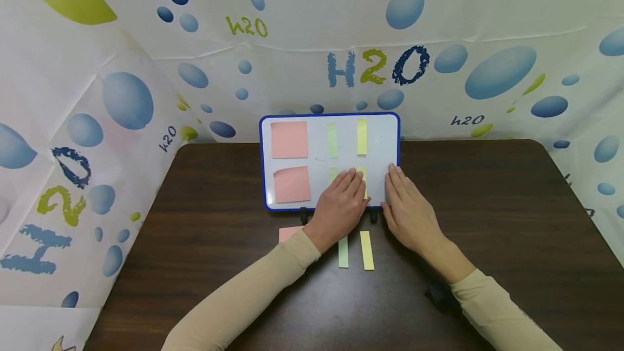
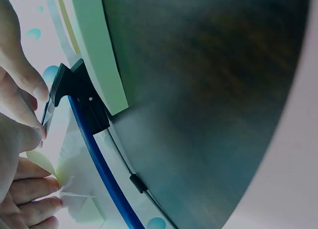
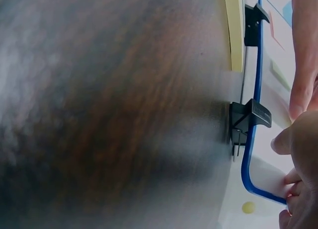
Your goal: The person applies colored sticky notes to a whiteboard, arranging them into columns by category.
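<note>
A whiteboard (image 1: 380, 140) with a blue frame stands at the back of the table. My left hand (image 1: 341, 202) lies against its lower middle, straight fingers pressing over the lower yellow sticky strip (image 1: 361, 171) and partly covering the lower green strip (image 1: 333, 172). Flat against the board's right side, my right hand (image 1: 409, 210) has extended fingers near the blue edge. The left thumb points toward the right hand. Above are another green strip (image 1: 332, 140) and yellow strip (image 1: 362, 137). Two pink sticky notes (image 1: 289, 140) are stuck on the left, one above the other.
Black clips (image 3: 251, 117) hold the board's bottom edge. On the dark table (image 1: 205, 221) in front lie a pink pad (image 1: 288, 233), partly hidden by the left wrist, a green strip pad (image 1: 343, 253) and a yellow strip pad (image 1: 367, 251). A patterned curtain (image 1: 302, 80) hangs behind.
</note>
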Tool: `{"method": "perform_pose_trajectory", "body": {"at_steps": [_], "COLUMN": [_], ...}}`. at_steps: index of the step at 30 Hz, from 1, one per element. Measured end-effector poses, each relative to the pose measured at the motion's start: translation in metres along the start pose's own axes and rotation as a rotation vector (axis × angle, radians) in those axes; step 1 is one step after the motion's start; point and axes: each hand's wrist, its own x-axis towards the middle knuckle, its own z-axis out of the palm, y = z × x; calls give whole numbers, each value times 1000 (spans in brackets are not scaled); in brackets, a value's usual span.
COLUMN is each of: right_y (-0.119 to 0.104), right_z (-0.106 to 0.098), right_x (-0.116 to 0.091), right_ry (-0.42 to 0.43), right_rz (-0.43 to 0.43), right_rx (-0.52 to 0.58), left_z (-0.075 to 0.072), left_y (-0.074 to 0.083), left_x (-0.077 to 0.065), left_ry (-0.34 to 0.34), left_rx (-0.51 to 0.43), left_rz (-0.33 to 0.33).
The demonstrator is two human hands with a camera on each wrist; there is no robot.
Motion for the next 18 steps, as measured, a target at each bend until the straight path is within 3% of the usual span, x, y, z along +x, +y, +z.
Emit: {"method": "perform_pose_trajectory", "body": {"at_steps": [18], "right_y": [0], "right_z": [0], "right_x": [0], "right_ry": [-26], "right_rz": [6], "right_rx": [4], "left_z": [-4], "left_y": [5], "left_x": [-4], "left_ry": [-36], "left_rx": [-30], "left_rz": [-1]}}
